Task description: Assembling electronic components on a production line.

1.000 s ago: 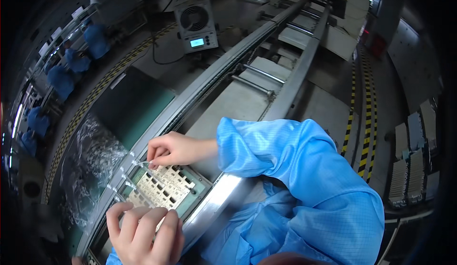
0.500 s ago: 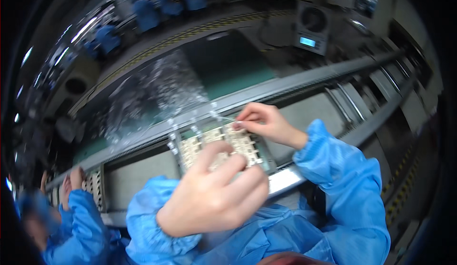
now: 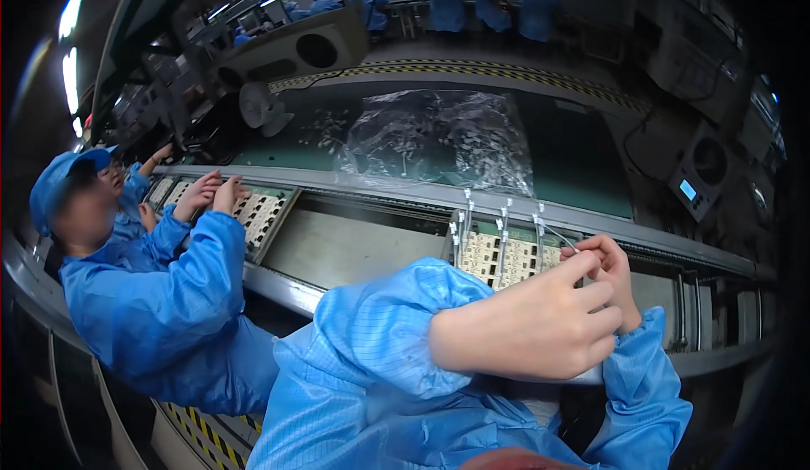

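Observation:
A cream circuit-board panel (image 3: 521,259) lies on the conveyor line in front of me. Several thin cables with white connector ends stand along its far edge. One cable (image 3: 555,232) bends over to the right and runs into the fingers of my right hand (image 3: 620,278), which pinch it at the panel's right end. My left hand (image 3: 531,322) crosses over the near side of the panel, fingers curled together, its tips meeting my right fingertips. Whatever the left fingers hold is hidden behind the hand, which also covers the panel's near right part.
Beyond the conveyor rail (image 3: 380,190), a clear plastic bag (image 3: 439,137) of small parts lies on a green table. At the left, a co-worker in blue (image 3: 169,276) handles another board panel (image 3: 257,217). A small fan (image 3: 263,109) and a device with a lit screen (image 3: 699,175) stand farther back.
The view has swung left, bringing the co-worker fully in. My left hand has moved from over the panel to meet my right hand, where a cable now runs into the fingers.

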Tool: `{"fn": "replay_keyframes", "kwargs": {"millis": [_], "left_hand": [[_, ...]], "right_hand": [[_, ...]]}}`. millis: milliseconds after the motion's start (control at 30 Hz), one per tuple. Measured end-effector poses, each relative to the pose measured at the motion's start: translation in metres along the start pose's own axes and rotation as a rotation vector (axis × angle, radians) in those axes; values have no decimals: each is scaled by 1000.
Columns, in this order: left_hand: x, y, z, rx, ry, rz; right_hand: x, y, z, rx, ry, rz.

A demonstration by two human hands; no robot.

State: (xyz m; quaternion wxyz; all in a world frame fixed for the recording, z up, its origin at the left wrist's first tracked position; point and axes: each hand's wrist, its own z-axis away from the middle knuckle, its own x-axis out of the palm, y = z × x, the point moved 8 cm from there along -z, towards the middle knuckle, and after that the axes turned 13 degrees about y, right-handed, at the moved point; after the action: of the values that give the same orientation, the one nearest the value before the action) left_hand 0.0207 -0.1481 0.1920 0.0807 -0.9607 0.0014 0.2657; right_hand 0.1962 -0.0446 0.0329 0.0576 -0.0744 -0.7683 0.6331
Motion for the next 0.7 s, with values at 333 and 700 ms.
{"fn": "replay_keyframes", "kwargs": {"millis": [333, 700], "left_hand": [[-5, -5, 0, -39, -29, -36], [-4, -2, 0, -39, -75, 0]], "right_hand": [[5, -3, -7, 30, -6, -15], [4, -3, -4, -30, -7, 7]]}}
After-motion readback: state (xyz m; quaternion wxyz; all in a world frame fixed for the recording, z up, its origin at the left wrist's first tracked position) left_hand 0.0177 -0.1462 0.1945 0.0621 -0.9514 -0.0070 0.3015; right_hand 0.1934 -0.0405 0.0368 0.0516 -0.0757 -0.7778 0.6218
